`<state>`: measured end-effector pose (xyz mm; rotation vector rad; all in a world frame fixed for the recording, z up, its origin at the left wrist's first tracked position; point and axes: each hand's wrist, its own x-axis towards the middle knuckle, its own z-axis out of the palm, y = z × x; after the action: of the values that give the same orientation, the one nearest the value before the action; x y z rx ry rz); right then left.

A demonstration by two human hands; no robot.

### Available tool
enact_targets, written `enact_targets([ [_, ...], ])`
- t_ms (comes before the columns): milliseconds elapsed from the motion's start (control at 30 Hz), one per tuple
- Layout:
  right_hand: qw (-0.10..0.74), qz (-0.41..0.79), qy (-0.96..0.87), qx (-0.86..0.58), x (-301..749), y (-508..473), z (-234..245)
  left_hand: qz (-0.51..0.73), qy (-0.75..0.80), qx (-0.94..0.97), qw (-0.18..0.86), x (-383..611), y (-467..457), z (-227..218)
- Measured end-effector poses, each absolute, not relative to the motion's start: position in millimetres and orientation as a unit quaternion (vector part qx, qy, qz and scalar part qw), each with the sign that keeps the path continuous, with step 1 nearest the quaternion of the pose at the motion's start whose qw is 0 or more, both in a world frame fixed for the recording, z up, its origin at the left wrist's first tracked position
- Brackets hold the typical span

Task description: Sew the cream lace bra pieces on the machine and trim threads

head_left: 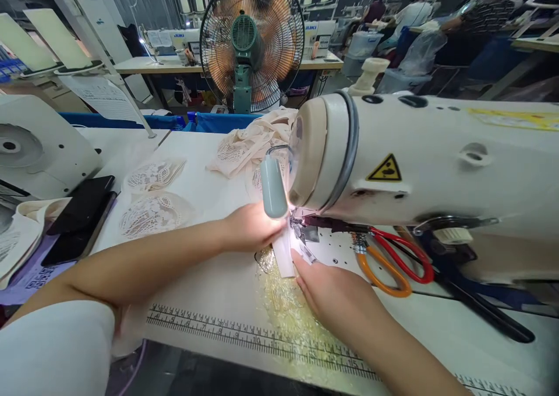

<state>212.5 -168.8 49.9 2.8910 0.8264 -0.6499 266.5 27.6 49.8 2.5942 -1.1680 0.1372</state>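
Observation:
A pale fabric strip (285, 257) lies under the needle area of a white sewing machine (419, 145). Close to the presser foot, my left hand (248, 227) is closed on the strip from the left, its fingertips partly lost in the lamp's glare. My right hand (327, 285) pinches the strip's right edge between thumb and fingers, nearer the table's front. A small grey lamp (274, 189) hangs just above my left fingers. Beneath the strip, shiny yellowish tape (288, 314) covers part of the tabletop.
Red-handled scissors (408, 253) and orange-handled snips (384, 273) lie right of the needle. Lace pieces (151, 212) rest at left, with a pile of beige lace fabric (257, 137) behind. Two phones (81, 218) lie far left. A printed ruler (244, 335) runs along the front; a fan (251, 43) stands behind.

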Motion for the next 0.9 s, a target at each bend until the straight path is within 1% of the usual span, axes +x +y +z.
enact_targets([
  [133,-0.008,-0.186,0.271,0.944,209,-172,50,0.022,-0.506,0.852,0.134,234,21,41],
  [267,-0.031,-0.193,0.269,0.943,208,-175,52,0.02,-0.509,0.858,0.07,232,22,34],
  [367,-0.021,-0.202,0.268,0.942,210,-175,53,0.031,-0.512,0.858,0.037,234,25,33],
  [567,0.004,-0.211,0.262,0.942,215,-169,52,0.07,-0.529,0.846,0.019,241,33,29],
  [767,0.027,-0.216,0.237,0.947,220,-158,55,0.06,-0.511,0.858,-0.011,249,34,39],
  [900,0.029,-0.212,0.227,0.95,219,-155,52,0.068,-0.502,0.862,-0.01,256,35,42],
])
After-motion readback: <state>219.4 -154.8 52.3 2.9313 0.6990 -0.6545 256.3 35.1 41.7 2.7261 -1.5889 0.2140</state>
